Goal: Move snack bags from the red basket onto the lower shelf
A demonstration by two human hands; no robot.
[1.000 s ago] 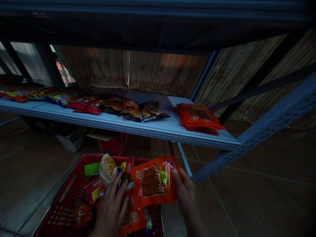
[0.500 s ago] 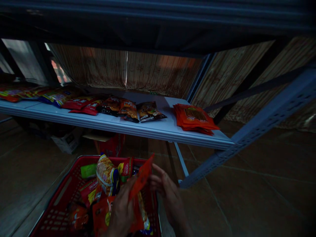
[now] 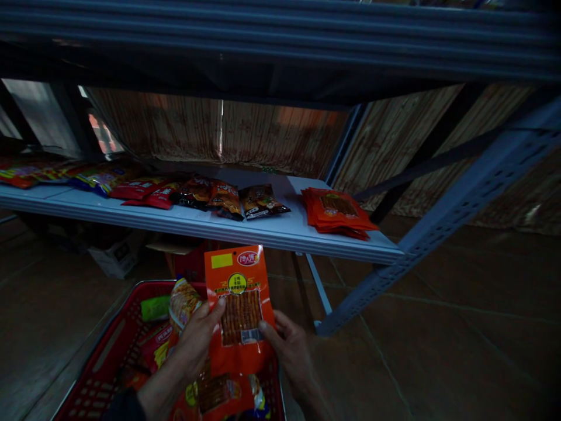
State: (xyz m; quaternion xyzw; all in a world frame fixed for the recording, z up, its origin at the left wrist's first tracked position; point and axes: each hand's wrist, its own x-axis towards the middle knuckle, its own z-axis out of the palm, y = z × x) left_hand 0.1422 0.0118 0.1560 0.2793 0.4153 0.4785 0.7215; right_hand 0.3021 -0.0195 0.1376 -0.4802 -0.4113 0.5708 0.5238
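Between my two hands an orange snack packet (image 3: 236, 275) is held upright, its front with a clear window of brown strips facing me. My left hand (image 3: 197, 342) grips its left edge, thumb on the front. At the right edge my right hand (image 3: 287, 345) pinches it the same way. Just below is a red plastic basket (image 3: 94, 356) filled with snack bags. In it lie another orange packet (image 3: 236, 397), a green packet (image 3: 154, 309), and a noodle-patterned bag (image 3: 184, 301), partly covered by my left hand and the held packet.
A blue metal shelf (image 3: 280, 237) crosses ahead, carrying a stack of orange packets (image 3: 337, 210), a dark brown bag (image 3: 262, 202), red bags (image 3: 149, 190) and several others. A slanted shelf post (image 3: 438, 225) stands at right. Boxes (image 3: 116, 254) sit on the floor beneath.
The orange packet has turned from edge-on to face me and risen slightly. My right hand, formerly beside it with fingers extended, now grips its right edge.
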